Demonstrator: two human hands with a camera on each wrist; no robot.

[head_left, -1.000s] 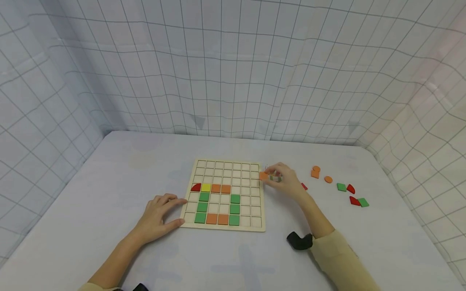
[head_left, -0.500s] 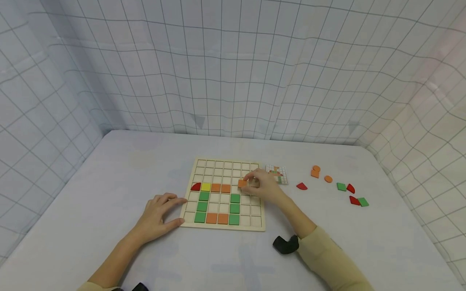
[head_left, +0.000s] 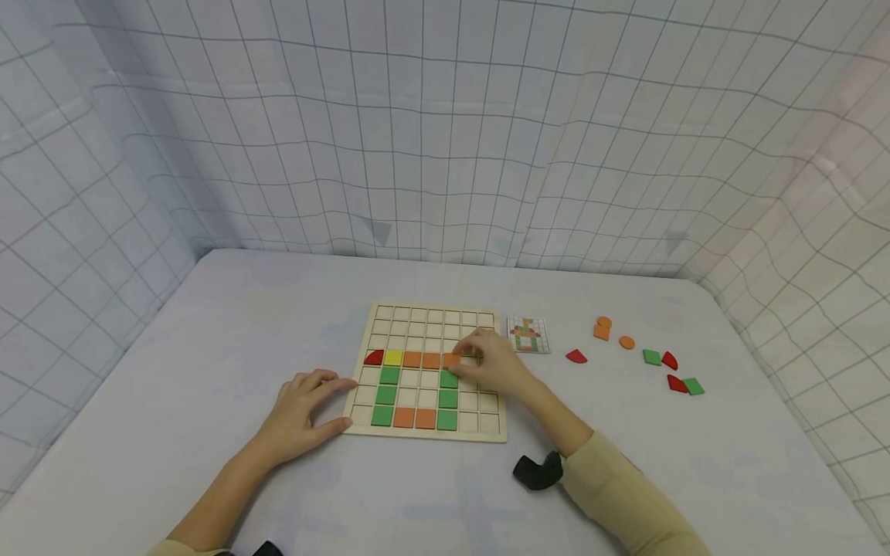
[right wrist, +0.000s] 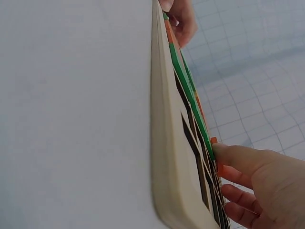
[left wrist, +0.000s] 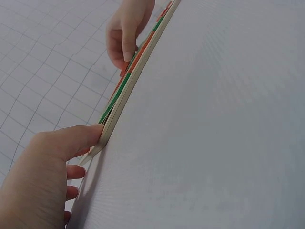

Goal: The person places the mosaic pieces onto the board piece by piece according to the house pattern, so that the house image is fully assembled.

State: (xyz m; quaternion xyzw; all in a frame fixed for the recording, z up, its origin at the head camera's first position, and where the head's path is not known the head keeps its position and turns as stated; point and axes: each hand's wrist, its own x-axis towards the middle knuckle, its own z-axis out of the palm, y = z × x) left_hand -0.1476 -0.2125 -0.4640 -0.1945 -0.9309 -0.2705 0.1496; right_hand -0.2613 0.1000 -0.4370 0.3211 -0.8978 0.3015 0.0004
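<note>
My right hand (head_left: 492,361) pinches an orange square tile (head_left: 451,361) between thumb and fingers, over the wooden grid board (head_left: 480,423). That tile is at the right end of a row with a red quarter-circle (head_left: 374,357), a yellow square (head_left: 392,357) and two orange squares (head_left: 421,361). Below it stands a column of green squares (head_left: 448,399); in the right wrist view the orange tile (right wrist: 219,168) looks tilted. At the board's left edge my left hand (head_left: 304,413) rests with thumb and a finger touching the rim, its fingers relaxed.
A small pattern card (head_left: 528,334) lies right of the board. Farther right are a red quarter-circle (head_left: 576,356), orange pieces (head_left: 602,328), an orange disc (head_left: 627,342), green tiles (head_left: 652,357) and more red pieces (head_left: 677,383). A gridded curtain (head_left: 445,154) hangs behind the table.
My right hand has carried the orange tile leftward from beside the board's right edge to the end of the coloured row, uncovering the pattern card. The left hand has stayed put.
</note>
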